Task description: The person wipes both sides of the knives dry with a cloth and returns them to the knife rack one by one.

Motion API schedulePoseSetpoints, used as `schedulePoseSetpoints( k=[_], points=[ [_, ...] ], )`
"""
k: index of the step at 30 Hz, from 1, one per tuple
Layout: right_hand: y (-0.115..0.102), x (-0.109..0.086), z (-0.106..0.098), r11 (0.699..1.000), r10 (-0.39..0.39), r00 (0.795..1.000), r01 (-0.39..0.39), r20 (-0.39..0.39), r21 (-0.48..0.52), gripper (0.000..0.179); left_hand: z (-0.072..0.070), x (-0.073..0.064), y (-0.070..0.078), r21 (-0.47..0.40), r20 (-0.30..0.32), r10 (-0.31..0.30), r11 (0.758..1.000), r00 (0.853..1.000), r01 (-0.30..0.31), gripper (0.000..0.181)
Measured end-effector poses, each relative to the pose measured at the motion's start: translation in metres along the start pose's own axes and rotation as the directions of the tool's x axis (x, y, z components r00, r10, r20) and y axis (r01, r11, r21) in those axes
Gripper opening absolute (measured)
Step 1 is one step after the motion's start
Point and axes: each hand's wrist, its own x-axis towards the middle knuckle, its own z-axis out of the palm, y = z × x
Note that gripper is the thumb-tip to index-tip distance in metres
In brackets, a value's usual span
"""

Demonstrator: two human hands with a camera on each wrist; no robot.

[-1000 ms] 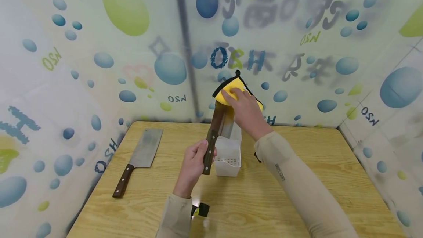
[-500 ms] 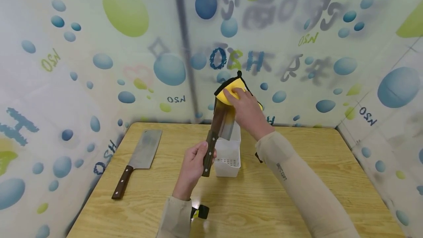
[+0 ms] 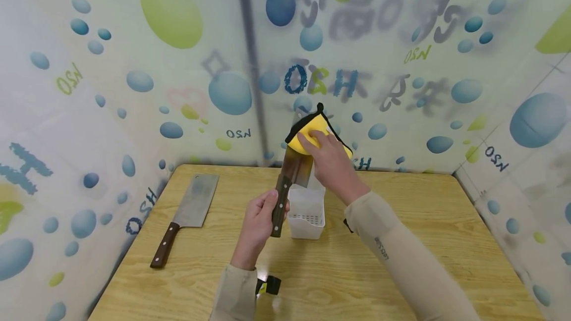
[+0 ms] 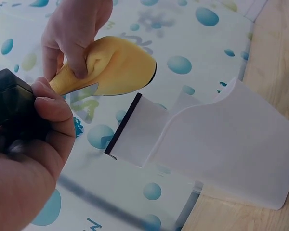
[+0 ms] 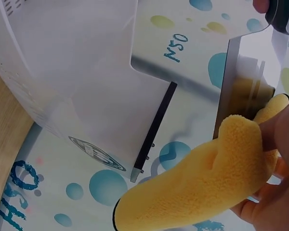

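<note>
My left hand (image 3: 257, 219) grips the dark riveted handle of a cleaver (image 3: 280, 207), its blade pointing up and away over the table. Around the upper blade, my right hand (image 3: 335, 165) pinches a yellow cloth (image 3: 318, 124) with black edging. A bit of the blade's end shows beyond the cloth. In the right wrist view the shiny blade (image 5: 250, 72) runs down into the fluffy folds, between fingers and thumb. The left wrist view has the handle's end dark and close beside the curled left fingers (image 4: 55, 113).
A second cleaver (image 3: 198, 202) lies flat on the wooden table (image 3: 379, 271) at the left. Just behind the held cleaver stands a white perforated plastic holder (image 3: 308, 232). Patterned walls (image 3: 401, 128) enclose the table's back and sides.
The cloth has slid down the blade a little, and the blade's far end now shows above it. The held cleaver has shifted slightly left. The cleaver on the table stays put.
</note>
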Motion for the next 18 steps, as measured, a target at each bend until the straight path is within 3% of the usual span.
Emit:
schedulePoseSetpoints(
  k=[8,18],
  points=[
    [-0.004,-0.011,0.003,1.000,0.000,1.000,0.000,-0.009,0.021,0.063,0.001,0.002,0.001,0.014,-0.015,-0.016,1.000,1.000,0.016,0.047],
    [-0.011,-0.019,0.005,0.998,-0.054,0.997,0.056,-0.057,0.020,0.059,0.001,0.006,0.004,0.005,-0.046,-0.027,1.000,0.999,0.027,0.047]
  ],
)
